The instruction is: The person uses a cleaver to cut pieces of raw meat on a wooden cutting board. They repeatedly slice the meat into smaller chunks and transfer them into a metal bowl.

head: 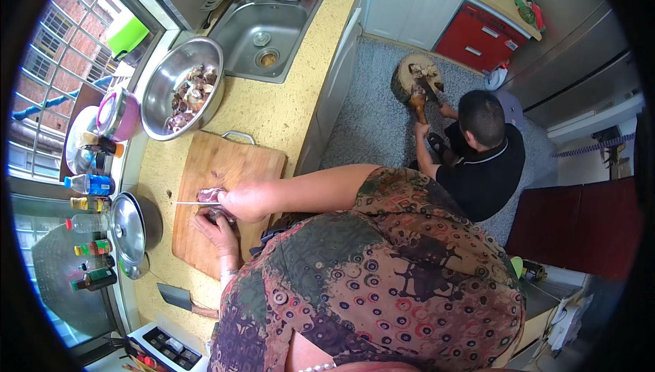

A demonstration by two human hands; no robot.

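Note:
A wooden cutting board (pixel 240 154) with a metal handle lies on the speckled yellow counter before me. My right hand (pixel 245 202) grips a knife (pixel 197 202), whose blade I see nearly edge-on as a thin bright line. The blade is at a piece of raw dark red meat (pixel 210 195) on the board. With bent fingers, my left hand (pixel 220 233) holds the meat down on the near side of the blade. The hands cover part of the meat and the knife's handle.
A steel bowl (pixel 153 101) of meat pieces stands beside the sink (pixel 291 65). A cleaver (pixel 176 298) lies left of the board, near a lidded pot (pixel 130 229) and several bottles (pixel 92 185). Behind my right arm, a seated person (pixel 481 167) holds a cleaver and meat at a chopping block (pixel 404 78).

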